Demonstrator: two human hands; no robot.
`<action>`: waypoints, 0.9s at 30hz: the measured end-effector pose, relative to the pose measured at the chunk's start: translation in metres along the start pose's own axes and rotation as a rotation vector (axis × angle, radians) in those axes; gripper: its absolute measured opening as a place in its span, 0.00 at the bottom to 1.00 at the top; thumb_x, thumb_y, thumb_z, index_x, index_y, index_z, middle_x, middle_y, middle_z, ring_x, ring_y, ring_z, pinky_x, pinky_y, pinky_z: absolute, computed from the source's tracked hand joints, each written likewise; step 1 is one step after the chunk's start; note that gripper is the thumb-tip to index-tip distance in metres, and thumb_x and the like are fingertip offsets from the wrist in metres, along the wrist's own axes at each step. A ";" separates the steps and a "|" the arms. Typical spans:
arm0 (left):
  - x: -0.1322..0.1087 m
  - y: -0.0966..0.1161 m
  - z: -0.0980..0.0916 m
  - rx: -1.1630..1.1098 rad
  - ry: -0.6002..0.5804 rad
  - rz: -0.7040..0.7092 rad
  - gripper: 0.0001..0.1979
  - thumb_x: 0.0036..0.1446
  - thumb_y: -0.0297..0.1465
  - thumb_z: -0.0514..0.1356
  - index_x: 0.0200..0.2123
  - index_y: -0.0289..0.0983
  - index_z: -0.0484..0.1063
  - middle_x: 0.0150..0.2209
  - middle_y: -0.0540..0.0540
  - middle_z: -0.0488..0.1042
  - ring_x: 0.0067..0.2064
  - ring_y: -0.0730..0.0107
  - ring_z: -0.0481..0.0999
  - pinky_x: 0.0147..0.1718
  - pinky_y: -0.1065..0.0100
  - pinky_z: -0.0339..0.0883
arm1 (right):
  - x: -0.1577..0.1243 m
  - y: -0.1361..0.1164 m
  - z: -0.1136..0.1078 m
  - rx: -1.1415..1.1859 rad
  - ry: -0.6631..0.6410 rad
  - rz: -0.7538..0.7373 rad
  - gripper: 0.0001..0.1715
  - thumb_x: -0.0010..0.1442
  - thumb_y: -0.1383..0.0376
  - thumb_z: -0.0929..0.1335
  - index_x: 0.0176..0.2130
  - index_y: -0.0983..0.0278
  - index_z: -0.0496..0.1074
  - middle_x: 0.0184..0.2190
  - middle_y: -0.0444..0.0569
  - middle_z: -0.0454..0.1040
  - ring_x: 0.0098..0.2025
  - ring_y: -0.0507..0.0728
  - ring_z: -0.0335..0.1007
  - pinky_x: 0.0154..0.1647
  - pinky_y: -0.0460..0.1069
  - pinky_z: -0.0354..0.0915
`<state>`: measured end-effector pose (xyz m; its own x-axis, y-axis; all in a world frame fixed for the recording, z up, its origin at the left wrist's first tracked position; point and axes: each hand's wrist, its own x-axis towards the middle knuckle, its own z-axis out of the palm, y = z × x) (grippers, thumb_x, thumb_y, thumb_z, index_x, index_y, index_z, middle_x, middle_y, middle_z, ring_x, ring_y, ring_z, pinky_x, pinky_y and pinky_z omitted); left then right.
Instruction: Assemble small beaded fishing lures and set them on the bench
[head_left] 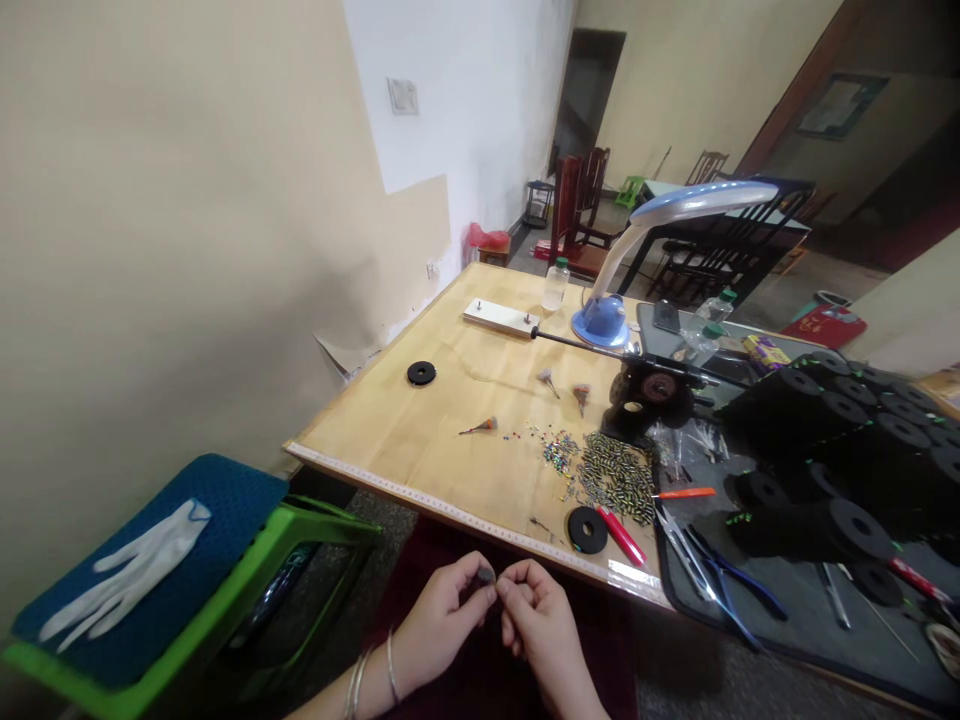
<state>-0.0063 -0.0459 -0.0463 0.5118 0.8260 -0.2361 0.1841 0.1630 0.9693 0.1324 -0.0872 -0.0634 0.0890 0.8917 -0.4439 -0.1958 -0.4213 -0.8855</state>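
Note:
My left hand (446, 615), with bracelets on its wrist, is closed in a pinch just off the table's front edge. A small dark rounded piece (486, 576) shows between its thumb and forefinger. My right hand (544, 622) is closed too, its thumb and fingertip pressed together right beside the left fingertips. What it pinches is too small to make out. On the table beyond the hands lie a black ring-shaped disc (587, 530), a red tube-like item (624, 537), a heap of striped yellow-and-black pieces (619, 475) and scattered coloured beads (557, 450).
A measuring tape strip (450, 510) runs along the table's front edge. Cone-shaped bundles (489, 424), a second black disc (421, 373) and a blue lamp (602, 320) stand farther back. Pliers (739, 580) and black foam rolls (832, 525) are right. A white glove (142, 560) lies on a stool left.

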 end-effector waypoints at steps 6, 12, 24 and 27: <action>-0.001 0.000 0.002 0.023 -0.016 0.001 0.09 0.57 0.35 0.57 0.28 0.36 0.66 0.22 0.54 0.64 0.25 0.73 0.64 0.25 0.73 0.58 | 0.001 -0.002 0.001 0.039 0.003 -0.004 0.27 0.47 0.43 0.71 0.28 0.63 0.63 0.08 0.34 0.62 0.10 0.44 0.46 0.12 0.41 0.42; -0.001 -0.005 0.003 -0.035 -0.056 -0.044 0.10 0.57 0.36 0.57 0.29 0.36 0.65 0.22 0.54 0.65 0.23 0.75 0.64 0.24 0.73 0.58 | 0.003 0.004 -0.003 0.129 0.031 -0.033 0.26 0.51 0.43 0.69 0.30 0.62 0.61 0.09 0.33 0.60 0.11 0.44 0.45 0.12 0.40 0.43; 0.000 0.006 0.003 -0.060 0.023 -0.042 0.07 0.52 0.32 0.58 0.25 0.36 0.65 0.22 0.54 0.64 0.26 0.74 0.62 0.27 0.72 0.59 | -0.002 0.002 -0.001 0.068 0.046 -0.135 0.26 0.54 0.42 0.66 0.31 0.61 0.59 0.10 0.32 0.58 0.13 0.46 0.47 0.14 0.41 0.43; 0.001 0.008 0.003 -0.035 0.057 -0.035 0.07 0.50 0.31 0.59 0.22 0.35 0.67 0.21 0.54 0.65 0.26 0.73 0.62 0.28 0.72 0.58 | -0.004 -0.001 0.001 0.072 0.029 -0.154 0.25 0.54 0.44 0.66 0.30 0.61 0.59 0.11 0.32 0.57 0.14 0.46 0.47 0.16 0.42 0.44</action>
<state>-0.0022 -0.0452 -0.0387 0.4566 0.8488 -0.2665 0.1713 0.2100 0.9626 0.1314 -0.0906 -0.0609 0.1513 0.9390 -0.3088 -0.2475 -0.2665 -0.9315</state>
